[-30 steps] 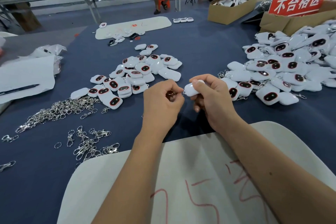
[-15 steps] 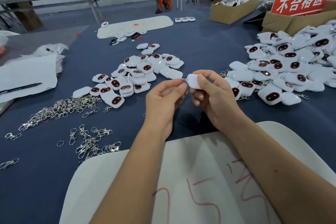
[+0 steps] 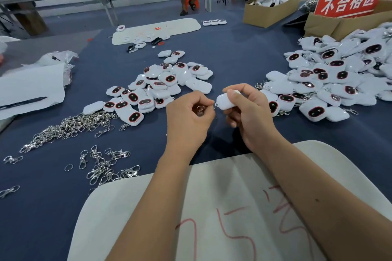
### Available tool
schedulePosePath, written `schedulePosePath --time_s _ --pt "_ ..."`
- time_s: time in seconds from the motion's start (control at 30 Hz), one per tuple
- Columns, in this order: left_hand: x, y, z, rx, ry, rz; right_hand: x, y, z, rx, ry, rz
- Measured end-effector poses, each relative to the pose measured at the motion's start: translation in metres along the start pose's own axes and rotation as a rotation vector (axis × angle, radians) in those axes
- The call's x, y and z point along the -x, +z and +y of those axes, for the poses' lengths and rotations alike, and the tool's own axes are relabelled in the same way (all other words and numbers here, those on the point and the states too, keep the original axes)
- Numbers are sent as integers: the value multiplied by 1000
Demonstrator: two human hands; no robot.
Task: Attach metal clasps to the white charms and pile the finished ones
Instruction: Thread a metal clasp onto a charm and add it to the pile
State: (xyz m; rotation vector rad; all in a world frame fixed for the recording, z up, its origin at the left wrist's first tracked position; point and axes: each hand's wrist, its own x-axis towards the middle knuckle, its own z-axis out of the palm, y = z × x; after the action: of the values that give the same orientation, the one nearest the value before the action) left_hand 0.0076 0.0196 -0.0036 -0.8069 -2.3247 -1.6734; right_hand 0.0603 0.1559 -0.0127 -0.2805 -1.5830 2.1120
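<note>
The right hand (image 3: 248, 116) held one white charm (image 3: 224, 101) above the tabletop (image 3: 233, 53), fingers curled round it, while the left hand (image 3: 188, 116) pinched a metal clasp (image 3: 200, 110) against the charm's end; the clasp looked mid-attachment. Next it would likely need hooking fully on, then dropping onto the finished pile (image 3: 331, 82) at right. A red sign (image 3: 350, 0) read "不合格区".

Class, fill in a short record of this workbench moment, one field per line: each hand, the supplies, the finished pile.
left hand: grips a small metal clasp
right hand: holds a white rounded plastic charm
loose clasps: silver heap, left on the blue cloth
unclasped charms: centre pile
finished charms: large pile, right
</note>
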Motion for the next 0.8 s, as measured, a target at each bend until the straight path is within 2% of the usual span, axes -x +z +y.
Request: schedulePosePath --time_s 0.1,0.17,0.23,0.33,0.43,0.63,0.8 --pt "0 0 1 -262 169 -52 -1 0 1 87 -13 20" --pt "0 2 1 -327 197 -38 -1 1 1 119 -21 31" --pt "2 4 2 -222 133 15 -1 1 0 89 -28 36" --pt "2 6 0 46 -80 70 -1 1 0 39 -45 59" --pt "-3 3 -4 206 -207 116 -3 0 3 64 -59 101" --pt "-2 2 -2 295 -310 163 -6 0 8 165 -103 247" --pt "-3 19 11 443 -469 104 -4 -2 7 255 -201 349"
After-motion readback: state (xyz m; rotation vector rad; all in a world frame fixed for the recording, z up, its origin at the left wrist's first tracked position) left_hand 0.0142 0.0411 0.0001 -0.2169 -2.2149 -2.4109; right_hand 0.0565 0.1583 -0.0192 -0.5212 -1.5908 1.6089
